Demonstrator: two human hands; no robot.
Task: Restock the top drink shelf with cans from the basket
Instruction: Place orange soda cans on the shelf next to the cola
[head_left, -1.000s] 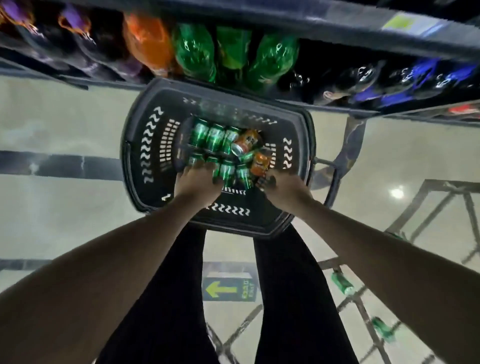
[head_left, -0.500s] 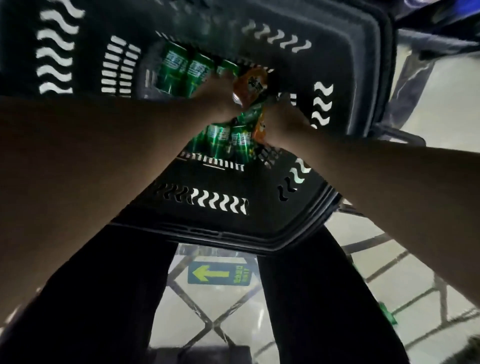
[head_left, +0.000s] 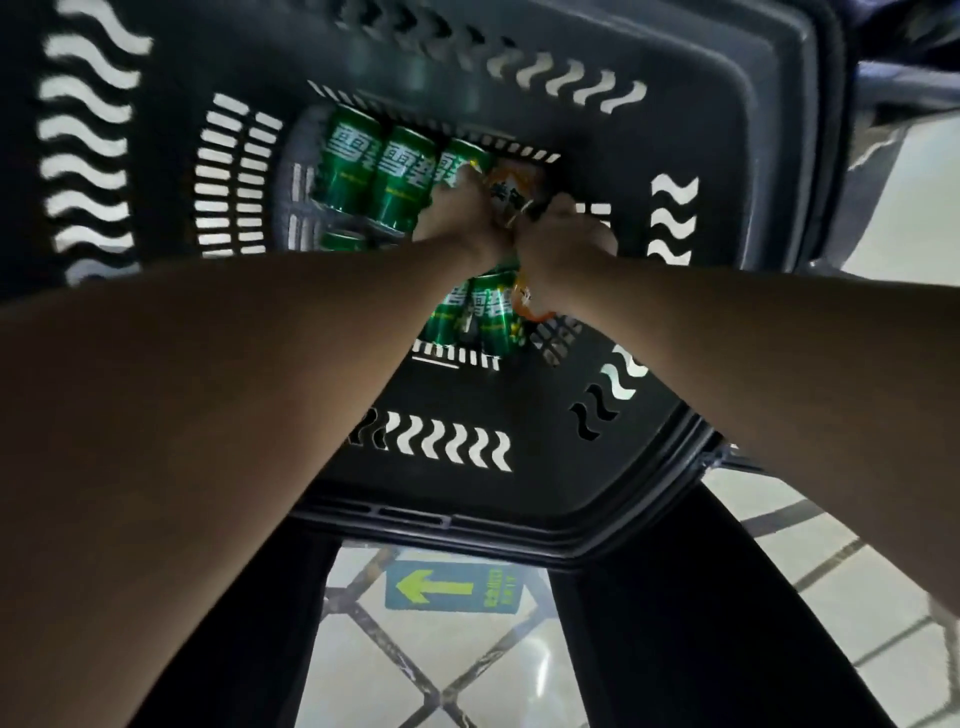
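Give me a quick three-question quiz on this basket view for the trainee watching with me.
1. True or false: both hands are inside the basket.
2. Which colour of can is more common in the basket? A) green B) orange C) purple
3. Fill in: the sign on the floor between the person's legs shows an ____.

Key:
1. True. The left hand and right hand both reach down among the cans.
2. A. Several green cans show; only a couple of orange cans are visible by the hands.
3. Arrow, pointing to the image's left.
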